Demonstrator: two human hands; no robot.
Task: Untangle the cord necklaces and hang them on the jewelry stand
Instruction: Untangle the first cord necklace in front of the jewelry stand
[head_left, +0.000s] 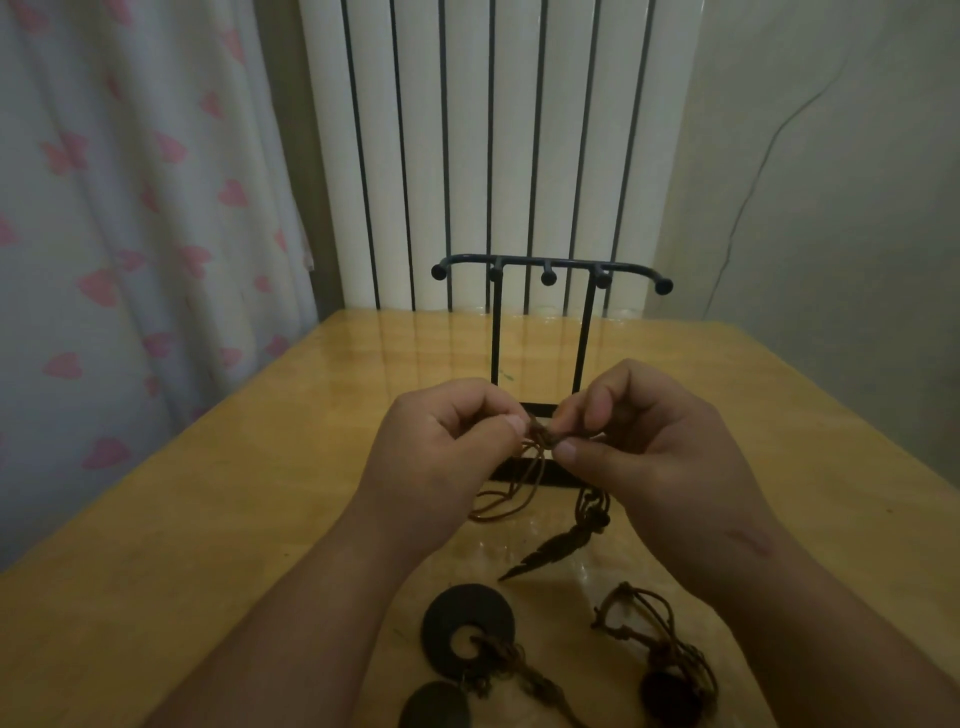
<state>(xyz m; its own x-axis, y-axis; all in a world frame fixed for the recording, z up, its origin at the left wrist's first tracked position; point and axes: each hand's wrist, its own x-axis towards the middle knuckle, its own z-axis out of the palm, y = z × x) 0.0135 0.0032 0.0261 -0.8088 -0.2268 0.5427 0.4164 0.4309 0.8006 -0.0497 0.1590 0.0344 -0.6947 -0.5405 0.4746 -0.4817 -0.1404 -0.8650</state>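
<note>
A knot is being pinched by left hand and right hand, centre frame. Tabletop is being left open lower left; the stand is being partly covered behind.

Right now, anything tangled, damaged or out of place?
Nothing looks damaged. The brown cord is knotted where the left hand and right hand pinch it. The disc-pendant necklace and another bunched necklace lie on the table near the person. The jewelry stand hooks hold nothing.

One jewelry stand, five hook knobs, four pendants, two hands.
</note>
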